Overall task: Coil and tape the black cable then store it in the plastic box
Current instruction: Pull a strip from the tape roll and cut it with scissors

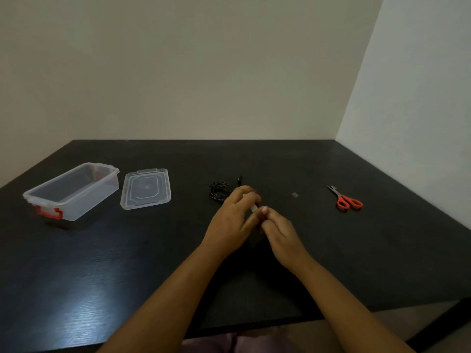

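The plastic box (84,202) stood open at the far left of the black counter (127,263), a red latch (49,212) on its near end. Through its clear walls showed the dark counter beneath and a trace of red at the far end. Its clear lid (146,188) lay flat on the counter just to the right of it, apart from the box.

The black cable (219,192) lay outside the box, on the counter near the middle, gathered in a loose coil with one plug end pointing away toward the wall. It sat just beyond the fingers of the left hand (230,222); whether the fingers touched it could not be told.

Both hands met in front of the coil. The left hand had its fingers curled and the right hand (283,233) brought its thumb and fingertips up against them, the two pinching a small pale strip of tape (254,208) between them.

Further right a small greyish scrap (295,195) lay on the counter, and well beyond it a pair of scissors (346,200) with orange-red handles, blades closed and pointing toward the back left.
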The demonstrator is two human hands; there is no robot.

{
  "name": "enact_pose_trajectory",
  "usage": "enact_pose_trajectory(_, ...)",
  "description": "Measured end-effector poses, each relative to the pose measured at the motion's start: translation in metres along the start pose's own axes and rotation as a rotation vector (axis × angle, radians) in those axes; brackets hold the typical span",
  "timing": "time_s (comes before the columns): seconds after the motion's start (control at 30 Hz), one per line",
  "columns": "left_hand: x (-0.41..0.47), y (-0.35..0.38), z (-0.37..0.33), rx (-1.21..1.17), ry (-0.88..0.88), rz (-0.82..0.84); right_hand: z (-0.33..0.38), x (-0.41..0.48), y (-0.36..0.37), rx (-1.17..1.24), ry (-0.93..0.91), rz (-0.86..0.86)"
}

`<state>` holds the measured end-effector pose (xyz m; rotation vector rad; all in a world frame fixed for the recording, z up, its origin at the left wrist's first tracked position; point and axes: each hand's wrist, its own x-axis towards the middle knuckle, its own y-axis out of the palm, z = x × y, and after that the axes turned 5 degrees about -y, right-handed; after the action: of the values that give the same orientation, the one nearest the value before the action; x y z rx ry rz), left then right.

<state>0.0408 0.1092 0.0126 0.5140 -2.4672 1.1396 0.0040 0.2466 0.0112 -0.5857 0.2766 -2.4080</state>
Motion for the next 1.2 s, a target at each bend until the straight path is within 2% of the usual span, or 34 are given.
enact_pose_trajectory(0.17,0.001,0.006,0.002,-0.132,-0.092,-0.164,0.002,0.001,0.001,-0.024,-0.035,0.059)
enact_pose_trajectory(0.23,0.002,0.004,0.005,-0.255,-0.188,-0.214,0.003,0.001,0.000,-0.048,-0.057,0.068)
enact_pose_trajectory(0.33,0.003,0.001,0.010,-0.530,-0.364,-0.196,0.003,0.002,0.000,-0.062,-0.054,0.085)
enact_pose_trajectory(0.4,0.002,0.000,0.010,-0.608,-0.417,-0.184,0.004,0.002,0.000,-0.063,-0.033,0.092)
enact_pose_trajectory(0.67,0.000,0.000,0.008,-0.556,-0.361,-0.144,0.002,0.003,-0.001,0.000,0.000,0.074)
enact_pose_trajectory(0.87,0.000,0.000,0.008,-0.457,-0.249,-0.120,0.005,0.006,0.000,-0.019,0.025,0.021)
enact_pose_trajectory(1.0,0.002,0.001,0.009,-0.554,-0.337,-0.121,0.004,0.005,-0.002,-0.022,0.012,0.031)
enact_pose_trajectory(1.2,0.005,-0.005,0.014,-0.752,-0.470,-0.028,0.004,0.005,-0.003,-0.014,0.016,0.112)
